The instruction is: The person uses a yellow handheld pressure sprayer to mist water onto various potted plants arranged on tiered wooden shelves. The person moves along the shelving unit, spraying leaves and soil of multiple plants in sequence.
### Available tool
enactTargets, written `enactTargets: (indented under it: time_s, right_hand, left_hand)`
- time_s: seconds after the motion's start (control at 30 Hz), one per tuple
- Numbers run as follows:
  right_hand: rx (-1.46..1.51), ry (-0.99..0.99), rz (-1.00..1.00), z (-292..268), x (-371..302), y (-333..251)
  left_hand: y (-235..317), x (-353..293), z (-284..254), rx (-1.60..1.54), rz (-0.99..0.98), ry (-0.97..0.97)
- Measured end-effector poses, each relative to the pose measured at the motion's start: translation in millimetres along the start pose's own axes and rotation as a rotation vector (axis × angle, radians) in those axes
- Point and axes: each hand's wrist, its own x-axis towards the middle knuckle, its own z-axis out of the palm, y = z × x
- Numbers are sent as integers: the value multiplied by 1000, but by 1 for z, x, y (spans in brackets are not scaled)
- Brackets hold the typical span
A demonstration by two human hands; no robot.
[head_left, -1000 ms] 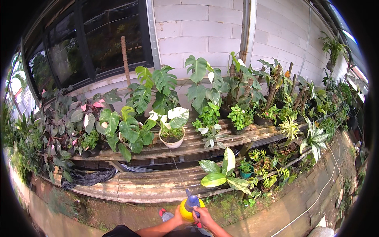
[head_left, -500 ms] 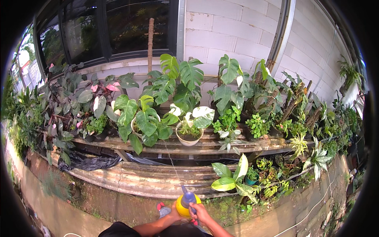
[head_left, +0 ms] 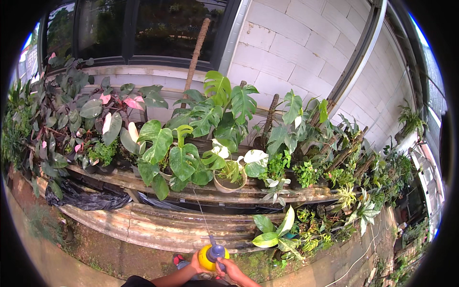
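A yellow pump sprayer (head_left: 206,259) with a blue-purple head is held low in front of me. My left hand (head_left: 197,263) is wrapped around the side of its yellow tank. At the sprayer's head, my right hand (head_left: 228,268) grips the dark handle. A thin straight jet of water rises from the nozzle toward a potted plant with big split green leaves (head_left: 183,161). To the right of that plant stands a pale pot (head_left: 230,187) holding a white-and-green variegated plant (head_left: 256,157).
Weathered corrugated shelves (head_left: 158,225) run across in two steps, with black plastic sheeting (head_left: 91,196) between them. Dark pink-leaved plants (head_left: 91,109) crowd the left. A yellow-green plant (head_left: 267,239) sits at the lower right. Behind are a white block wall (head_left: 287,52) and dark windows.
The whole view has tilted and shifted, so my hands and the sprayer appear a little lower and further left. Both hands keep their hold, and the jet continues.
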Motion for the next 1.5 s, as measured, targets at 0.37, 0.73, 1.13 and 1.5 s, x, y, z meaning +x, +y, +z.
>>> enactTargets:
  time_s: [0.37, 0.73, 1.13, 1.5]
  right_hand:
    - [-426, 365, 73, 40, 43, -4]
    - [118, -24, 69, 31, 89, -15]
    - [141, -268, 102, 5, 81, -35]
    - [258, -389, 228, 64, 108, -28]
  left_hand:
    - [48, -33, 30, -39, -156, 25]
    - [83, -32, -15, -95, -78, 42]
    - [94, 0, -1, 97, 299, 229]
    - [163, -45, -14, 145, 300, 274]
